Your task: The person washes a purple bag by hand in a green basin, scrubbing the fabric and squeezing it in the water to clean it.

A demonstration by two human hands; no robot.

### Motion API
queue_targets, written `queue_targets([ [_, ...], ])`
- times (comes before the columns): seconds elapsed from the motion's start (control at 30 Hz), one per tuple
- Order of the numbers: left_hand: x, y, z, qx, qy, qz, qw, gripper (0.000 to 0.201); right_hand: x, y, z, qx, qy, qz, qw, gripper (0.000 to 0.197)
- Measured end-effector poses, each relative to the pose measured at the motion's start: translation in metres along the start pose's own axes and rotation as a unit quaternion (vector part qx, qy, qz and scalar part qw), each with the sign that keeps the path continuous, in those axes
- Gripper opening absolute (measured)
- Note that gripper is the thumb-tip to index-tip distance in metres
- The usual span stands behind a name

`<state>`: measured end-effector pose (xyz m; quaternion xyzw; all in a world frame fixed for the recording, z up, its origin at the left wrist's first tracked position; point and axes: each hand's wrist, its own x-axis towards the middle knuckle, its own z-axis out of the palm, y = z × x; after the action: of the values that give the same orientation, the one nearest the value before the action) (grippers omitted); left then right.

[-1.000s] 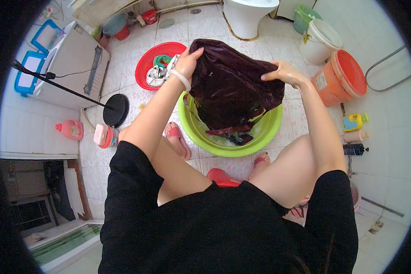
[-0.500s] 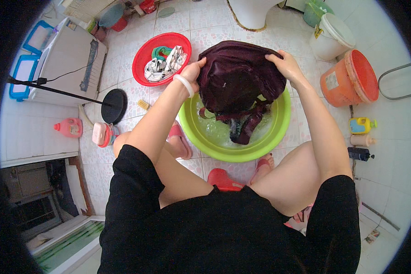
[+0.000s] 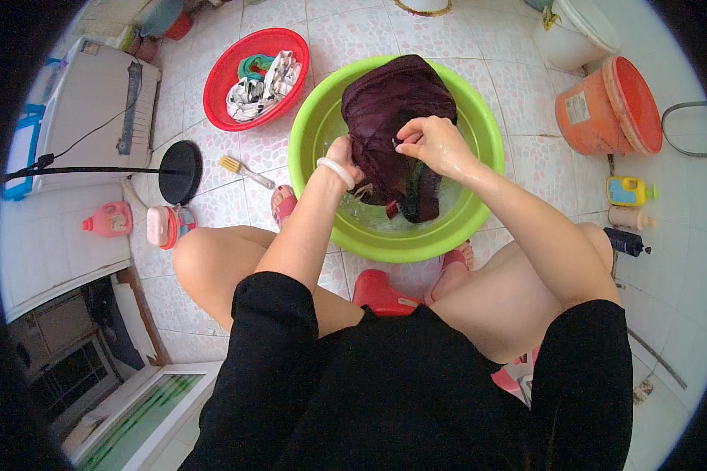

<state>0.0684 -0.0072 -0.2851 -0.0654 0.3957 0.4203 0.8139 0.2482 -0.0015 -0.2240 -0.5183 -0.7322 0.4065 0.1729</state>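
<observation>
A wet, dark maroon cloth bag with straps [image 3: 397, 94], perhaps a backpack, lies bunched in a lime-green basin [image 3: 389, 250]. Its lower end sits in sudsy water [image 3: 369, 218], while the upper part rests toward the far rim. My left hand [image 3: 346, 157], with a white band on the wrist, is closed on the bag's left side. Just above the middle of the bag, my right hand [image 3: 436, 145] has thumb and fingers pinched together. A tiny pale spot shows at those fingertips, but I cannot tell what it is.
Left of the basin stand a red basin [image 3: 216, 110] with clothes, a wooden-backed brush [image 3: 247, 171] and a black round stand base [image 3: 180, 173]. Along the right wall are an orange bucket [image 3: 593, 114], a white bucket [image 3: 569, 39] and several bottles [image 3: 627, 191].
The bag, held up by both hands before, is now lower in the basin. My right hand has left its right edge and moved inward to a pinch over its middle.
</observation>
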Motion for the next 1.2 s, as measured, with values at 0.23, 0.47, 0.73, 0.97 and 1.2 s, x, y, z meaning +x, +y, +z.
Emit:
queue_targets([
  [0.23, 0.006, -0.004, -0.016, -0.009, -0.001, 0.012, 1.0, 0.038, 0.006, 0.01, 0.019, 0.068, 0.004, 0.009, 0.998, 0.023],
  [0.47, 0.004, -0.007, -0.027, -0.033, -0.004, 0.001, 0.999, 0.038, 0.008, 0.006, 0.029, 0.068, 0.026, -0.028, 0.997, 0.018],
  [0.73, 0.011, -0.009, -0.04, -0.05, -0.023, -0.021, 0.998, 0.04, 0.014, 0.02, 0.031, 0.212, -0.03, 0.095, 0.972, 0.009],
  [0.97, 0.006, -0.007, -0.039, -0.059, 0.014, -0.01, 0.998, 0.042, 0.019, 0.037, 0.016, 0.309, -0.079, 0.21, 0.924, 0.014],
  [1.2, 0.021, 0.01, -0.06, -0.092, 0.092, 0.012, 0.991, 0.041, 0.053, 0.146, 0.024, 0.076, -0.045, 0.29, 0.953, 0.024],
])
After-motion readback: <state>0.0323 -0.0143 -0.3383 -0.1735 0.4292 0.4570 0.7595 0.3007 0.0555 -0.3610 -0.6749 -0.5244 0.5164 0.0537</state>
